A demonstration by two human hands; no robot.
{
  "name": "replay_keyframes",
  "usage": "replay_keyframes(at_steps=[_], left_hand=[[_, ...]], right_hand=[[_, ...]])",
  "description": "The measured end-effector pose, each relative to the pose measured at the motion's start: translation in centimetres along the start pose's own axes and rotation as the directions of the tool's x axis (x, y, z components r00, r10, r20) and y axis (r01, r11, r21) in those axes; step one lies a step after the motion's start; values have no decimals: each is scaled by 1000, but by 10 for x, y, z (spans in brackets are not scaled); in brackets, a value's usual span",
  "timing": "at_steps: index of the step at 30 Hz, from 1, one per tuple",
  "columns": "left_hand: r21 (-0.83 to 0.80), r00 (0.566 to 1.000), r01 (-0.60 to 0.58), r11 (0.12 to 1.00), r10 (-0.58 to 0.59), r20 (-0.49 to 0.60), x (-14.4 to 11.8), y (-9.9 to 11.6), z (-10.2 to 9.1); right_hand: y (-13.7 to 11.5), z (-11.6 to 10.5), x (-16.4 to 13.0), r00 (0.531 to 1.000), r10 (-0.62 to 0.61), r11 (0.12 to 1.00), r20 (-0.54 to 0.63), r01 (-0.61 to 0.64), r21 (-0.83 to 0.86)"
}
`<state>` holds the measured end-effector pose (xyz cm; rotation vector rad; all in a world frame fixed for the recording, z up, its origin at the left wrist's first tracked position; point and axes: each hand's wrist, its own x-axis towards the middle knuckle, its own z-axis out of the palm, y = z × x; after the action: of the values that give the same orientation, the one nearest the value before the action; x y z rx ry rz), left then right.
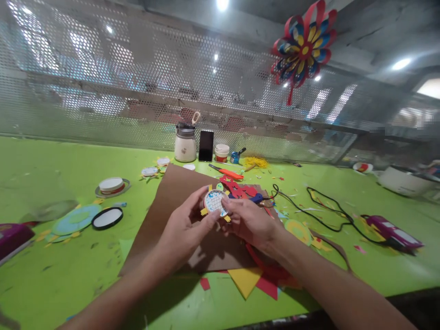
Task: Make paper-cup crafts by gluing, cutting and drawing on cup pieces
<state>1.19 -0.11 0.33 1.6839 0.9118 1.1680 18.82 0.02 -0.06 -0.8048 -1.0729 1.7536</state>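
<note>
A small paper turtle (215, 202) with a round white shell dotted in blue, a green head and yellow feet is held up between both hands. My left hand (189, 222) grips its left edge, thumb at the lower rim. My right hand (249, 220) pinches the right edge, its thumb or fingertip on the shell; some of its fingers are hidden behind. Below the hands lies a brown sheet of card (158, 224). Just behind them are red cut-out paper scraps (237, 187) and a blue handle (256, 198), partly covered by my right hand.
An orange cutter (231, 174), white jar (185, 145), phone (206, 146) and small pots stand or lie toward the back. Two small paper turtles (149, 172) and a blue one (77, 220) are at left. A black cord (323, 220) runs right beside a purple box (393, 231).
</note>
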Motion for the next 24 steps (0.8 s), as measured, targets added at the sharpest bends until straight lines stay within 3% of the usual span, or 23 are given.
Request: replay_keyframes(at_steps=[15,24], left_hand=[[-93,998,56,994,-59,-30,0,2,-1],[-182,990,130,975,-117,82,1,2,-5]], right_hand=[[1,2,1,999,-29,998,-19,28,-64],[3,0,6,999,-32,999,-17,32,-31]])
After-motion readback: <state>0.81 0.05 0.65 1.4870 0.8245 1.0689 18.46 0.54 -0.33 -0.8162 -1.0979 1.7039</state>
